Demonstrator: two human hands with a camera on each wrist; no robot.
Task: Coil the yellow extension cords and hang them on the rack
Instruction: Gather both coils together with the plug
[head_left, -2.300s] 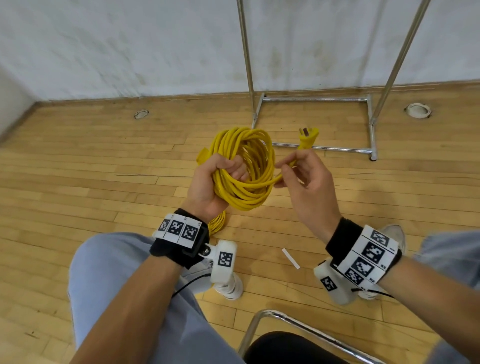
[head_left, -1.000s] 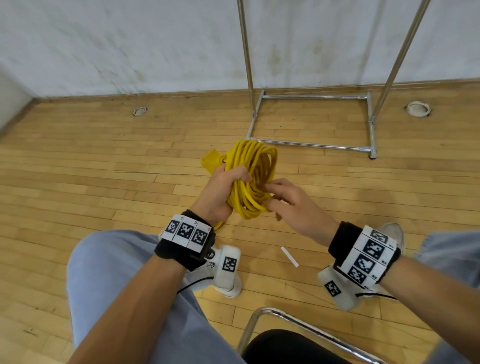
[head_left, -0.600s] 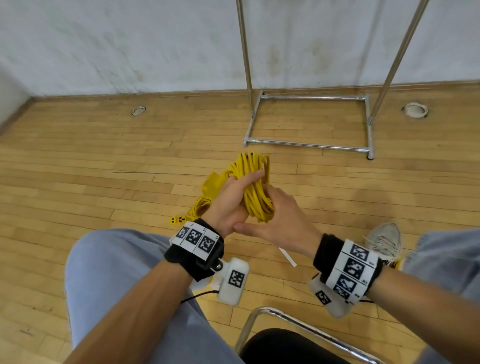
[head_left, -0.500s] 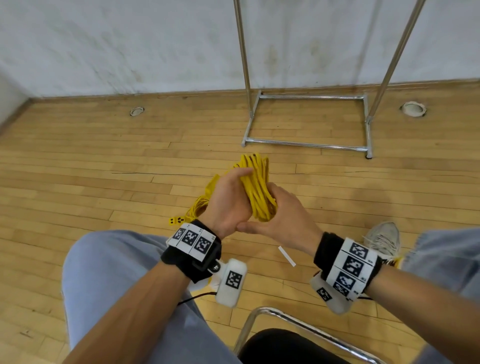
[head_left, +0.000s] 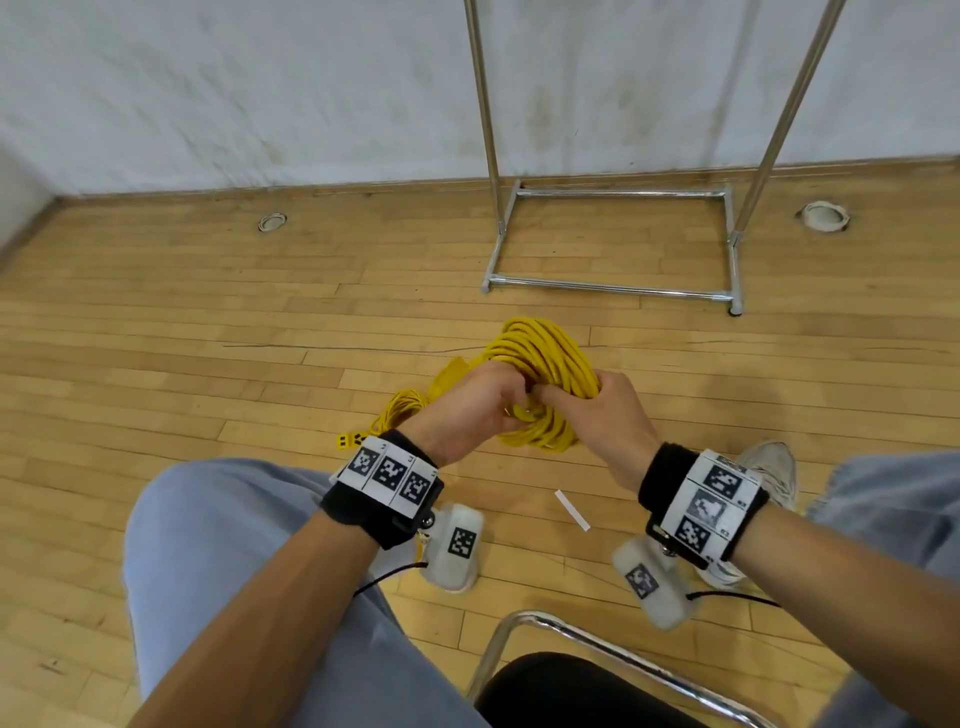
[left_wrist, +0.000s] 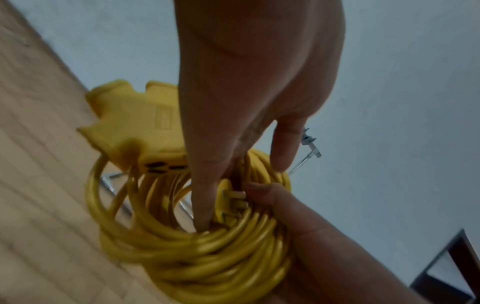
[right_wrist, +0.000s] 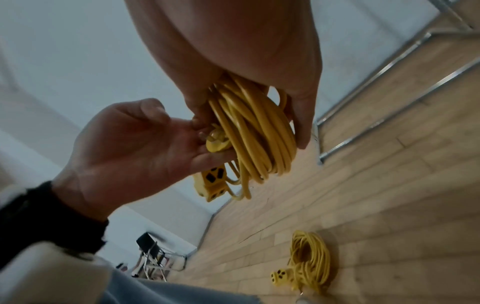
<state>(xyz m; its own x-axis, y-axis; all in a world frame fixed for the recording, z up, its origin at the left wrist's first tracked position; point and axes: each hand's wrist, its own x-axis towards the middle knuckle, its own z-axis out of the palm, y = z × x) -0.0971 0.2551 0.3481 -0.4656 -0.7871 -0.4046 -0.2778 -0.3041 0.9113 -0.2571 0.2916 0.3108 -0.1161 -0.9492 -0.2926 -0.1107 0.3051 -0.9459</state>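
A coiled yellow extension cord hangs in front of my knees, held between both hands. My right hand grips the bundle of loops from the right, its thumb against the plug. My left hand holds the left side, its fingers reaching into the coil's middle beside the plug. The cord's yellow socket block hangs off the coil's far side. A second yellow cord lies loosely coiled on the floor under my left wrist. The rack stands ahead against the wall; only its posts and base show.
I sit on a metal-framed chair on a wooden floor. A small white strip lies between my feet. Two round floor fittings sit near the white wall. My right shoe is beside the coil.
The right hand let go of the raised plug end, tucked it into the coil and now grips the loops. The coil came lower and nearer, turning from edge-on to flatter.
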